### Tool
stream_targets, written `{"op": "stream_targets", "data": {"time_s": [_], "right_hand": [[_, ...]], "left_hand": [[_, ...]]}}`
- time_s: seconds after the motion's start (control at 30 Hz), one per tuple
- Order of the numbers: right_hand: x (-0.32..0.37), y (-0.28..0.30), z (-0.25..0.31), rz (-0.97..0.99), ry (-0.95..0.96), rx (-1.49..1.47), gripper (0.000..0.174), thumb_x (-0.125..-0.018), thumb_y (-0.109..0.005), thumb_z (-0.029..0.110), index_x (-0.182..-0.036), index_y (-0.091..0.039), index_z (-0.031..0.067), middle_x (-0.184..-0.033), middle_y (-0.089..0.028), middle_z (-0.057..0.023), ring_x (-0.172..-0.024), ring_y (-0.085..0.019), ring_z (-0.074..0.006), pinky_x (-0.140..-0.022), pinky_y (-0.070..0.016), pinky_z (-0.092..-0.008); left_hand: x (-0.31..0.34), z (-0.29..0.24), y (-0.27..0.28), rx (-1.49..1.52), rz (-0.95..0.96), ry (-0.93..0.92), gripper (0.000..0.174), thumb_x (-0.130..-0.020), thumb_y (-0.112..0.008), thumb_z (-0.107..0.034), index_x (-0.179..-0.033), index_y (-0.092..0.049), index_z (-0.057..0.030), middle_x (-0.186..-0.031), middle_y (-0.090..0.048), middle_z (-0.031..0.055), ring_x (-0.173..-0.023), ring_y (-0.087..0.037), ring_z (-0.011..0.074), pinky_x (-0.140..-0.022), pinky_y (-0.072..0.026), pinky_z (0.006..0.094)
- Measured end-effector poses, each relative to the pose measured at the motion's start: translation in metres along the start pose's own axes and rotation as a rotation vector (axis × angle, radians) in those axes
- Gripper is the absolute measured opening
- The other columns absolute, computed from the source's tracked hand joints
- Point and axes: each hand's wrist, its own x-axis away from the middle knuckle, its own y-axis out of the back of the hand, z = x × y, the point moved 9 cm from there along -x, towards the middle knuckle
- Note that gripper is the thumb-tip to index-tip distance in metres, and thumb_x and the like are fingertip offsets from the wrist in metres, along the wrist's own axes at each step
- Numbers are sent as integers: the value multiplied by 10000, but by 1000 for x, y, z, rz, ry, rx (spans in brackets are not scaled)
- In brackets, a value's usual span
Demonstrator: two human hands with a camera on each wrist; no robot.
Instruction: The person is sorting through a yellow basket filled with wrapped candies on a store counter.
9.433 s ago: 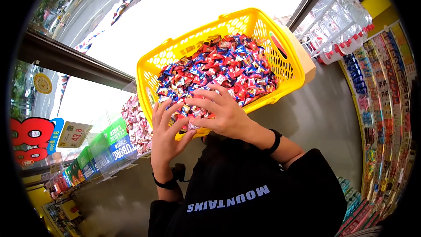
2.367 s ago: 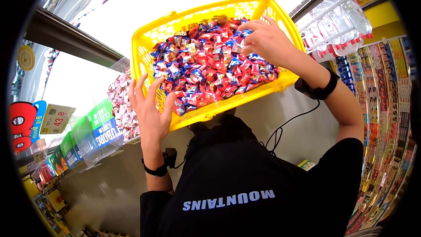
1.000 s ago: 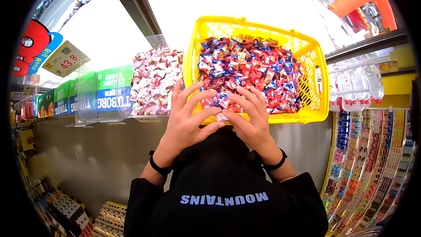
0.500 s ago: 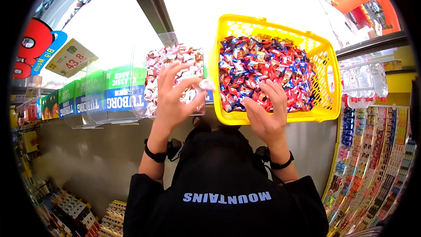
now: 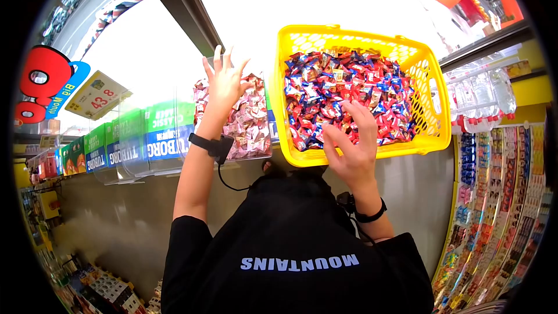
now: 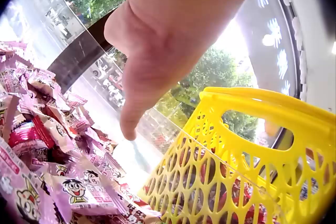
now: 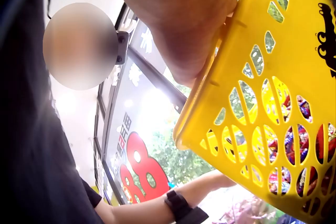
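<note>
My left hand (image 5: 224,86) is over a clear bin of pink-wrapped candies (image 5: 249,119), fingers spread and nothing visible between them. In the left wrist view its thumb points down above the pink candies (image 6: 84,187). My right hand (image 5: 356,150) hovers at the near rim of a yellow basket (image 5: 433,96), fingers loosely bent and apart. Red and blue wrapped candies (image 5: 349,96) fill much of that basket. In the right wrist view the right hand (image 7: 184,40) overlaps the yellow basket's rim, its fingertips hidden.
Green and blue beer cartons (image 5: 165,131) stand in a row left of the pink candies. A price sign (image 5: 99,94) leans behind them. Bottled water (image 5: 479,102) and a long snack shelf (image 5: 494,197) are to the right. A window post (image 5: 183,9) rises behind.
Both hands met at the basket's near edge over a pink-wrapped candy. My left hand carried it left, over the clear bin, and its fingers have spread, releasing it. The right hand stayed by the basket.
</note>
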Motion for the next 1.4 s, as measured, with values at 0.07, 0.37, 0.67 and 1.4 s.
{"op": "stream_targets", "data": {"time_s": [0.07, 0.37, 0.67, 1.4], "right_hand": [[1, 0, -3, 7, -4, -11, 299, -766, -845, 46, -1052, -788, 114, -1422, -634, -172, -1325, -597, -406, -1109, -488, -539], [0, 0, -6, 79, 12, -162, 253, -798, -833, 87, -1040, -763, 104, -1387, -641, -167, -1335, -586, -391, -1116, -475, -566], [5, 38, -38, 152, 53, -145, 259, -855, -794, 153, -1107, -745, 117, -1412, -631, -158, -1364, -576, -364, -1191, -376, -614], [39, 105, -159, 78, -59, 52, 230, -850, -804, 204, -1035, -712, 103, -1358, -647, -130, -1324, -587, -314, -1189, -400, -581]], "left_hand": [[4, 0, 1, -20, -4, 7, 709, -814, -925, -411, -1464, -651, -333, -1702, -355, 120, -1630, -201, 391, -1275, -29, 743], [34, -34, 104, 172, -206, -68, 527, -917, -823, -348, -1415, -682, -251, -1670, -408, 164, -1609, -256, 427, -1275, -96, 725], [28, -155, 203, 318, -234, -320, 531, -872, -856, -210, -1380, -704, -196, -1653, -437, 148, -1593, -301, 416, -1308, -202, 599], [-60, -367, 61, -1, 242, -688, 266, -768, -870, -423, -917, -851, -203, -1513, -604, 117, -1534, -398, 390, -1302, -204, 638]]}}
